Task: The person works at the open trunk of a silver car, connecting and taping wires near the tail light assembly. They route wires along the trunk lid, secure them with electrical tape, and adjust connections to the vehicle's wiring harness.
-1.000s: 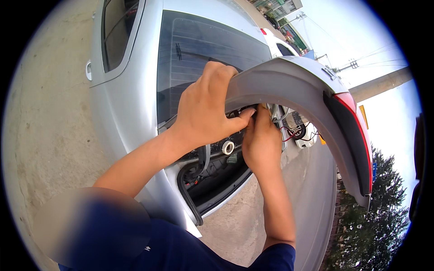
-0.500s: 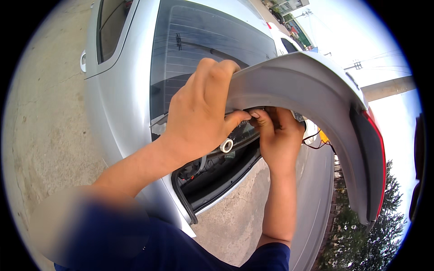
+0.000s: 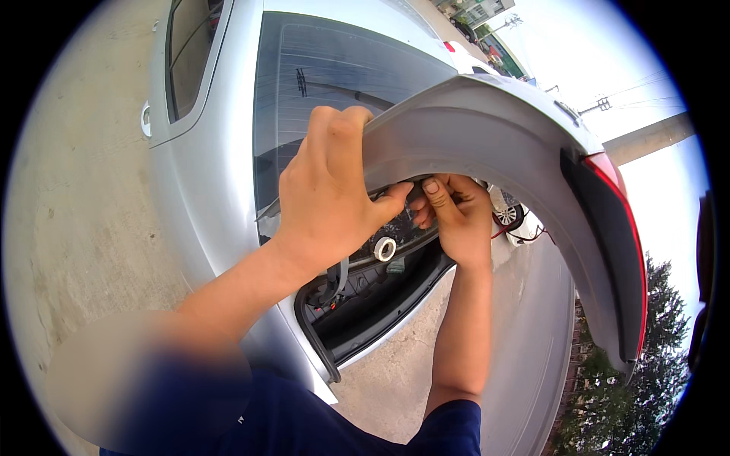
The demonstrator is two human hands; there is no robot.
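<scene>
The raised grey trunk lid (image 3: 464, 137) of a silver car arches across the middle, with a red and black tail light (image 3: 620, 228) on its outer end. My left hand (image 3: 323, 197) grips the lid's near left edge, fingers over the edge and thumb along the inner side. Close to that thumb, my right hand (image 3: 460, 216) is at the lid's lower inner edge, its fingers curled and thumb bent. Whatever lies between those fingers is too small to make out. Below the hands, a pale ring-shaped roll (image 3: 385, 248) rests beside the trunk opening (image 3: 372, 304).
A dark rear window (image 3: 350, 76) with fine heating lines lies beyond my left hand. Black rubber seal (image 3: 315, 346) borders the trunk opening. Thin red and black wires (image 3: 506, 226) hang past my right hand. Concrete ground (image 3: 84, 197) stretches left; another car's wheel (image 3: 509, 216) shows behind the lid.
The lid and both hands sit slightly farther left in the picture. My right thumb has drawn apart from my left thumb, and more of the right fingers shows.
</scene>
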